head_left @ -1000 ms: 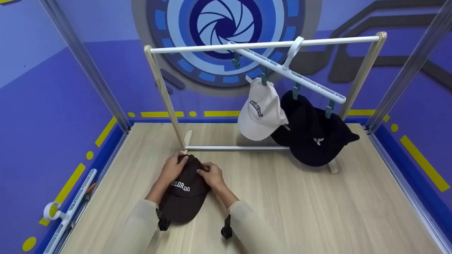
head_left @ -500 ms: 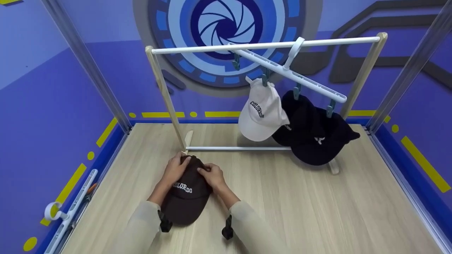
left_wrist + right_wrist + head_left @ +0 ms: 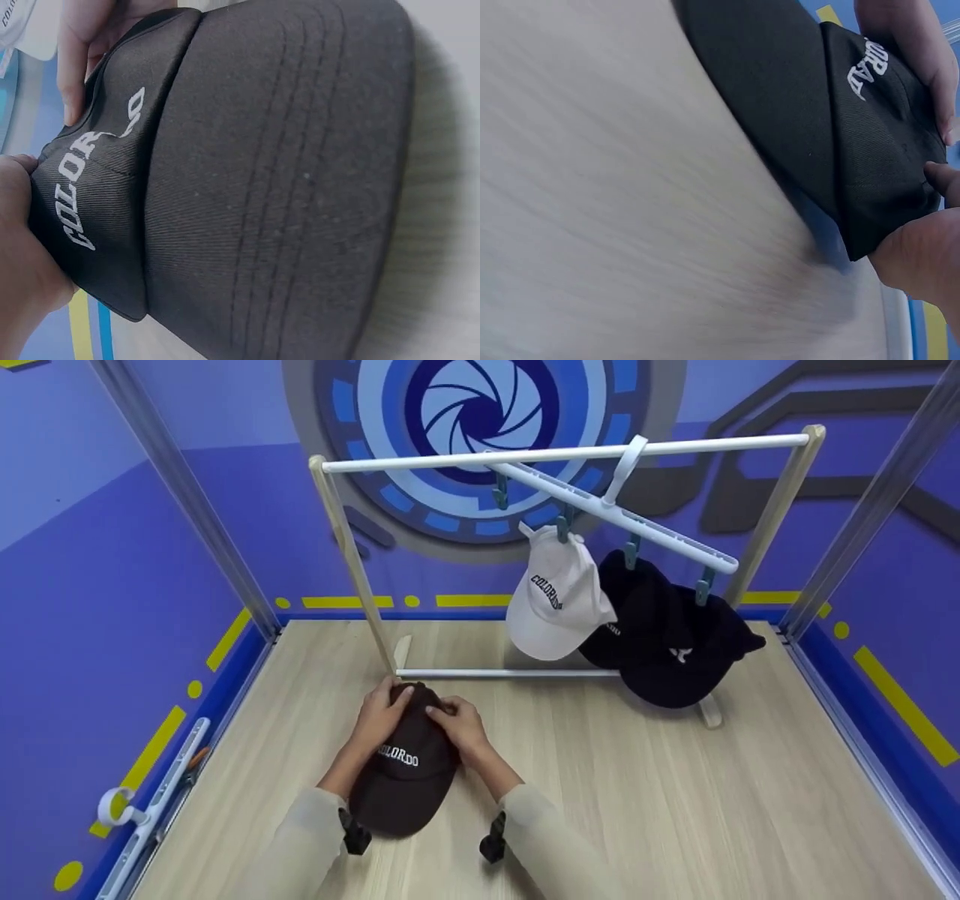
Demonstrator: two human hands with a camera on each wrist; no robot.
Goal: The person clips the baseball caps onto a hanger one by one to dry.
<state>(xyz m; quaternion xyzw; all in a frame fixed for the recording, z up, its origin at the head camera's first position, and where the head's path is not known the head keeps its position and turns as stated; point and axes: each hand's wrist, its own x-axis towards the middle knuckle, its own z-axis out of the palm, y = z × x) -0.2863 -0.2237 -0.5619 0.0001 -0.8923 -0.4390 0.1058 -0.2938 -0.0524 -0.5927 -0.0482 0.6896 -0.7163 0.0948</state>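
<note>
A dark brown baseball cap (image 3: 409, 780) with white lettering is held between both hands, its brim toward the person. My left hand (image 3: 377, 716) grips the crown's left side, thumb on top. On the opposite side my right hand (image 3: 463, 727) pinches the crown, its thumb also lying on the cloth. The left wrist view shows the cap's stitched brim (image 3: 277, 180) large, with fingers of both hands on the crown. From the right wrist, the brim edge stands above the pale wood surface with a gap beneath. The fingers under the cap are hidden.
Behind the cap stands a rack with a white top rail (image 3: 450, 460). From it hangs a white clip hanger (image 3: 615, 515) bearing a white cap (image 3: 551, 600) and black caps (image 3: 675, 660). Another white hanger (image 3: 154, 810) leans along the left wall. The wooden tabletop (image 3: 585, 787) spreads below.
Both hands and the brown cap have shifted slightly to the right and a little away from the person. The grip on the cap stays much the same; the hanging caps keep their places.
</note>
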